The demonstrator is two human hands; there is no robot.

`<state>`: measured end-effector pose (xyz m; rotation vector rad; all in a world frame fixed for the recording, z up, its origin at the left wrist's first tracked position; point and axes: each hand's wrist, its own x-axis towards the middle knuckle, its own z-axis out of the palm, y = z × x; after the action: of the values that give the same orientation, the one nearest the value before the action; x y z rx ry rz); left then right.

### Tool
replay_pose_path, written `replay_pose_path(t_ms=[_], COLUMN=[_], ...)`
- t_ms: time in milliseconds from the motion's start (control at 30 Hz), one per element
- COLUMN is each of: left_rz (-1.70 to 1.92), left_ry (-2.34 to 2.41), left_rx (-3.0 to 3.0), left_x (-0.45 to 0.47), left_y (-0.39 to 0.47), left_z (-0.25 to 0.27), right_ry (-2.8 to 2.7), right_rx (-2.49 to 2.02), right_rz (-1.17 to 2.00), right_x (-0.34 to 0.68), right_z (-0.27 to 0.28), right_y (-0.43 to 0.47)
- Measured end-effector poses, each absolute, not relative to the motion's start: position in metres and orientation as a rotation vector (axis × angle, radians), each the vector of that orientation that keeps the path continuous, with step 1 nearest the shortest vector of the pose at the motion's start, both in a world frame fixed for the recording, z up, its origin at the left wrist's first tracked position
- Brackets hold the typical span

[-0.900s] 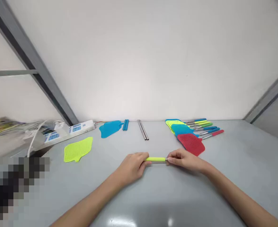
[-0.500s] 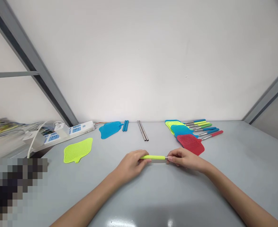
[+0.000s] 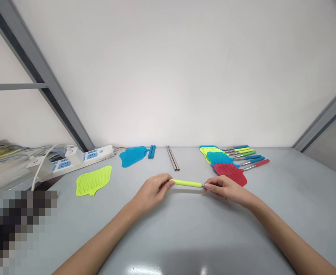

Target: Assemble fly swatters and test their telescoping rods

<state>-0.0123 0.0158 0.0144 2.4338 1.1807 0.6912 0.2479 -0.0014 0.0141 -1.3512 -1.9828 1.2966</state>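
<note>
Yellow-green handle (image 3: pixel 187 183) sits nr ctr of the frame, a bit below the middle, approx. level, held btwn both hands just above the grey tbl (image 3: pixel 170 233), w/ a faint shadow under it. L hand (image 3: pixel 155 191) pinches its left end, thumb against fingers. R hand (image 3: pixel 226 190) grips the short metal shaft (image 3: pixel 203 185) poking out of the other end, fingertips closed on it.

Left of frame, below mid-height: a yellow-green mesh head (image 3: pixel 93 181) lying flat, well apart from L hand. Farther back, left of ctr: blue mesh heads (image 3: pixel 133 156), overlapping, w/ two blue grips (image 3: pixel 151 151) just beside. Mid-frame, nr the wall: two metal tubes (image 3: pixel 172 158), side by side. Right of ctr: a fanned pile of swatters (image 3: pixel 217 157), the red one (image 3: pixel 227 170) nearest R hand. White power strip (image 3: pixel 99 153) on the left, nr the wall.
</note>
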Motion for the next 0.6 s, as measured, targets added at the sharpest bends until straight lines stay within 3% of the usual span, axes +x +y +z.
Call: replay_pose_path(t_ms=[600], left_rz=[0.595], left_ry=[1.048], left_rx=[2.395], left_x=[-0.0096], left_y=[0.0074], left_z=[0.0144], right_ry=[-2.036], right_rx=[-1.356], right_rz=[1.277], right_x=[0.2509], right_z=[0.0050], right_y=[0.0021])
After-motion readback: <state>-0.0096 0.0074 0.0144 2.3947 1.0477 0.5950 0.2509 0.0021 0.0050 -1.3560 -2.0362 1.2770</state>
